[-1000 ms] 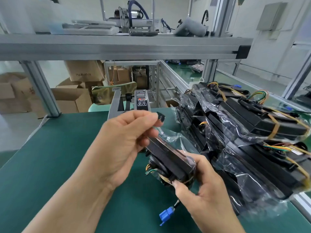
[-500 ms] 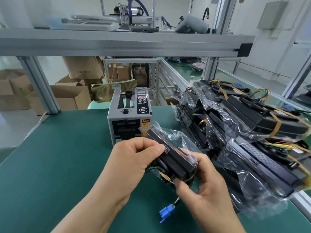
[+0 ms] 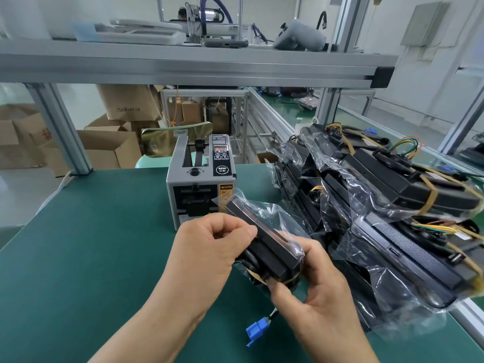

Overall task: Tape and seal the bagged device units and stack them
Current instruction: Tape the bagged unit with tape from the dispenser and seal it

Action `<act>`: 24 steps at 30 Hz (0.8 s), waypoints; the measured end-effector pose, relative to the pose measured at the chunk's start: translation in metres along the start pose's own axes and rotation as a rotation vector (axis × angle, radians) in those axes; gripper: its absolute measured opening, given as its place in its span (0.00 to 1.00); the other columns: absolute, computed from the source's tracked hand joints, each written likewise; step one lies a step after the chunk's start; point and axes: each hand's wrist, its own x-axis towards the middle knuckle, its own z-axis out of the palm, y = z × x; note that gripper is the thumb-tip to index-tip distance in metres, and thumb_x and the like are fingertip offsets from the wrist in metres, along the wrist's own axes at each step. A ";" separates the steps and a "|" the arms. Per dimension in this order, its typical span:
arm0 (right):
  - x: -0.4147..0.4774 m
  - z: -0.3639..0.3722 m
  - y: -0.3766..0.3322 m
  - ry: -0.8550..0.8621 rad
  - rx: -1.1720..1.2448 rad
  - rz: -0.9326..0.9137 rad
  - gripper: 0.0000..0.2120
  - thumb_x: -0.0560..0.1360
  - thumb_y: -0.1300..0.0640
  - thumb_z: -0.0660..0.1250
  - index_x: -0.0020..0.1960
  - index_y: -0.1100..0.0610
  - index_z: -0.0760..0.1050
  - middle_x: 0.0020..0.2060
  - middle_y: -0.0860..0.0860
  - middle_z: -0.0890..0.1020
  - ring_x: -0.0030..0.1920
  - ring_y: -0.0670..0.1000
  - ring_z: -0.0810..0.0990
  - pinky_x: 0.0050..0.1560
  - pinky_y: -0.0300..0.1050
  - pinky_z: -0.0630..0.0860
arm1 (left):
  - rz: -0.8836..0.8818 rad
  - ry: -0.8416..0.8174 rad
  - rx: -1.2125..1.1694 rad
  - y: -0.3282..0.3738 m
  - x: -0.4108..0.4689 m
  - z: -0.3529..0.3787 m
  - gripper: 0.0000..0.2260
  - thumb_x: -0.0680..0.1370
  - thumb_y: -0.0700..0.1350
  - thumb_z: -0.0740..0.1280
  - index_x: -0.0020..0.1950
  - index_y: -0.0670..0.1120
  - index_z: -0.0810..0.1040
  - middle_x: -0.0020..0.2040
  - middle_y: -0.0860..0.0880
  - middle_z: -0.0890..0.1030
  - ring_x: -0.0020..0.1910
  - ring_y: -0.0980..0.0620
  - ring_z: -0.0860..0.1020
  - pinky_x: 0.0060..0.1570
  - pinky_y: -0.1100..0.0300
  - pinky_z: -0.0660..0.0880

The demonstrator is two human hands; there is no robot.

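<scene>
On the table (image 3: pixel 78 258), a stack (image 3: pixel 392 200) of bagged units is lying at right, a dispenser (image 3: pixel 199 179) standing just left of it. The unit (image 3: pixel 267 247) is being held before the dispenser, its long axis pointing up and away toward it. The left hand (image 3: pixel 204 258) is pinching its side, the right hand (image 3: pixel 319 297) is gripping its near end, and a plug (image 3: pixel 255 331) is hanging below.

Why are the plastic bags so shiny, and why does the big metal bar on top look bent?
Head view: light glints off the crinkly bags on the stacked units, making white streaks. Head view: the wide-angle lens bows the shelf beam and leans its posts. Head view: the held bagged unit looks sharp; the shelf-top trays look blurry.
</scene>
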 end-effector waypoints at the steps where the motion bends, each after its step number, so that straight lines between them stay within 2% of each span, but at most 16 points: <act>1: 0.000 0.000 0.000 -0.002 0.002 0.001 0.26 0.66 0.64 0.72 0.58 0.40 0.77 0.48 0.43 0.84 0.46 0.46 0.82 0.45 0.30 0.75 | -0.007 0.006 -0.005 0.000 0.000 0.000 0.03 0.72 0.45 0.74 0.38 0.48 0.85 0.38 0.40 0.83 0.36 0.50 0.78 0.52 0.45 0.79; 9: 0.000 0.001 -0.001 -0.005 0.031 0.003 0.27 0.66 0.63 0.72 0.59 0.40 0.76 0.47 0.44 0.84 0.46 0.47 0.83 0.46 0.30 0.76 | -0.028 0.040 -0.027 0.000 0.000 0.003 0.03 0.72 0.44 0.74 0.37 0.47 0.85 0.40 0.39 0.83 0.36 0.51 0.77 0.49 0.46 0.78; 14: 0.000 0.001 -0.002 0.002 0.021 0.006 0.26 0.66 0.63 0.73 0.59 0.40 0.77 0.47 0.45 0.84 0.45 0.47 0.83 0.45 0.32 0.77 | -0.018 0.042 -0.022 -0.003 0.001 0.003 0.04 0.71 0.45 0.74 0.36 0.48 0.84 0.38 0.39 0.82 0.33 0.52 0.75 0.42 0.55 0.74; 17: 0.000 0.000 -0.004 -0.007 0.029 0.010 0.27 0.67 0.65 0.73 0.59 0.40 0.77 0.47 0.45 0.84 0.45 0.48 0.83 0.45 0.32 0.77 | -0.012 0.038 -0.016 -0.003 0.002 0.004 0.05 0.71 0.46 0.76 0.36 0.49 0.84 0.36 0.42 0.83 0.32 0.52 0.76 0.42 0.52 0.77; 21: -0.001 0.000 -0.005 -0.002 -0.020 -0.003 0.32 0.67 0.71 0.76 0.58 0.39 0.77 0.46 0.45 0.85 0.43 0.46 0.83 0.44 0.31 0.77 | -0.023 0.037 0.013 -0.002 0.001 0.004 0.09 0.64 0.54 0.74 0.37 0.50 0.84 0.35 0.43 0.83 0.32 0.51 0.77 0.45 0.46 0.80; 24: -0.001 0.000 -0.005 0.013 -0.030 -0.016 0.34 0.65 0.73 0.76 0.55 0.36 0.78 0.45 0.44 0.86 0.42 0.45 0.84 0.43 0.29 0.76 | -0.032 0.059 0.054 -0.005 0.003 0.003 0.12 0.60 0.58 0.74 0.37 0.52 0.82 0.29 0.50 0.77 0.30 0.54 0.72 0.37 0.51 0.75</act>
